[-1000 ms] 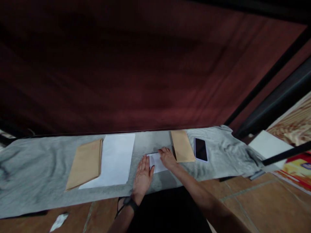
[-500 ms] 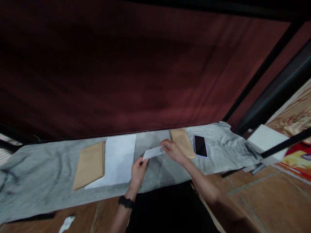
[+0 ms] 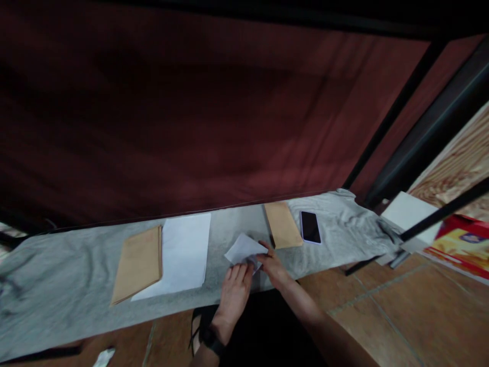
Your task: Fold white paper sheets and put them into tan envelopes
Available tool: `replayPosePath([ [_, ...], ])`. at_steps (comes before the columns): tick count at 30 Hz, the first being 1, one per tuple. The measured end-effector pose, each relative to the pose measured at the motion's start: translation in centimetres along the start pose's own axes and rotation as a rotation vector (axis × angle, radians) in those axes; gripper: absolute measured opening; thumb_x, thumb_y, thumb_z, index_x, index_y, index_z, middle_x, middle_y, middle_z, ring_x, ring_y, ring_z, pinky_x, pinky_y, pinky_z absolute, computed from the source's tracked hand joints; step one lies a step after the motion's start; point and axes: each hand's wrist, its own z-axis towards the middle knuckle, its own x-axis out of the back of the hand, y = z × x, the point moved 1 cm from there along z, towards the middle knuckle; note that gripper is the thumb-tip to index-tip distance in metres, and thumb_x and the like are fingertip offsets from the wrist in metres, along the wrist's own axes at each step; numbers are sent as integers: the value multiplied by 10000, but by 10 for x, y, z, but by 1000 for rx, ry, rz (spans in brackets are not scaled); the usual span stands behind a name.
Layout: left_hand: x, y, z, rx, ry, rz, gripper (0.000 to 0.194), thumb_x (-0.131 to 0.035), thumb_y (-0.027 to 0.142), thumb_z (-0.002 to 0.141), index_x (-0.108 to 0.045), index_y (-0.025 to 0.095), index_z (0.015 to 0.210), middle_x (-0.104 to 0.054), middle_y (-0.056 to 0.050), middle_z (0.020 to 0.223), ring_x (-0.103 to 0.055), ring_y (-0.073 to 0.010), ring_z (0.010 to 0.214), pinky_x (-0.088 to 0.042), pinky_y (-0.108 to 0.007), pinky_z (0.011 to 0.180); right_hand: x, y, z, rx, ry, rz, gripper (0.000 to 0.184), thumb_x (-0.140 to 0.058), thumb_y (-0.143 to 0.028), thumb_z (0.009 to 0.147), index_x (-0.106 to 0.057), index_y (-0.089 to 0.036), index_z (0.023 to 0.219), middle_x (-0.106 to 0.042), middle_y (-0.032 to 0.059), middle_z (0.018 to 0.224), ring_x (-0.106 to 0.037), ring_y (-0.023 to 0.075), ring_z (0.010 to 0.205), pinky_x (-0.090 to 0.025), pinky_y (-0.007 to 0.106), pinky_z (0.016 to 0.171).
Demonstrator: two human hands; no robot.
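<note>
A partly folded white sheet of paper (image 3: 244, 247) lies on the grey cloth in front of me, turned at an angle, with a raised flap at its near side. My left hand (image 3: 235, 290), with a dark watch on the wrist, has its fingertips closed on the paper's near edge. From the right, my right hand (image 3: 273, 266) grips the paper's right corner between thumb and fingers. The fingertips of both hands nearly meet at the flap, and part of the fold is hidden under them.
Left on the grey cloth (image 3: 69, 270) lie brown envelopes (image 3: 139, 265) overlapping white paper sheets (image 3: 187, 250). A brown envelope (image 3: 282, 224) and a phone (image 3: 310, 227) lie to the right. Behind stands a dark red panel (image 3: 214, 127). A red-yellow box (image 3: 464, 244) is far right.
The paper first lay flat under both hands, then was lifted and held by its ends. Now it is back down, turned and partly unfolded, with both hands at its near side.
</note>
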Motion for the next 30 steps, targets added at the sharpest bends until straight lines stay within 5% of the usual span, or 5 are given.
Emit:
replayPosePath([
  [6, 3, -20, -3, 404, 275, -381, 569, -445, 451, 997, -382, 224, 1516, -464, -138, 1527, -415, -316, 1412, -396, -519, 1122, 17, -11, 13, 68, -5, -36, 330, -706, -313, 651, -696, -196, 960, -721, 18, 825, -651, 220, 753, -518, 331, 690],
  [11, -5, -62, 6, 982, 207, -1049, 643, -649, 590, 803, -618, 150, 1271, -729, -131, 1051, -703, -271, 915, -576, -386, 723, 15, -16, 23, 99, -129, -188, 292, -681, -343, 699, -710, -172, 934, -715, 22, 779, -636, 194, 673, -517, 310, 631],
  [17, -28, -64, 5, 1029, 191, -1179, 410, -726, 529, 686, -680, 162, 864, -661, -6, 691, -601, -146, 561, -458, -243, 466, 5, -6, 33, 396, 65, -574, 493, -537, -271, 858, -583, -183, 1342, -684, 111, 1204, -658, 255, 1061, -530, 441, 951],
  [22, -50, -58, 12, 1046, 203, -1108, 237, -653, 385, 768, -637, 179, 884, -638, 6, 685, -583, -139, 528, -498, -260, 475, 8, 28, 6, 754, 29, -1208, 559, -449, -237, 971, -392, -209, 1527, -466, 124, 1539, -449, 245, 1405, -432, 465, 1121],
  [30, -40, -52, 6, 991, 172, -831, 243, -590, 248, 847, -624, 165, 1073, -692, -71, 897, -691, -225, 731, -579, -359, 641, 20, 53, -16, 815, -33, -1505, 502, -527, -330, 1004, -459, -253, 1495, -413, 84, 1578, -430, 252, 1427, -336, 463, 1185],
])
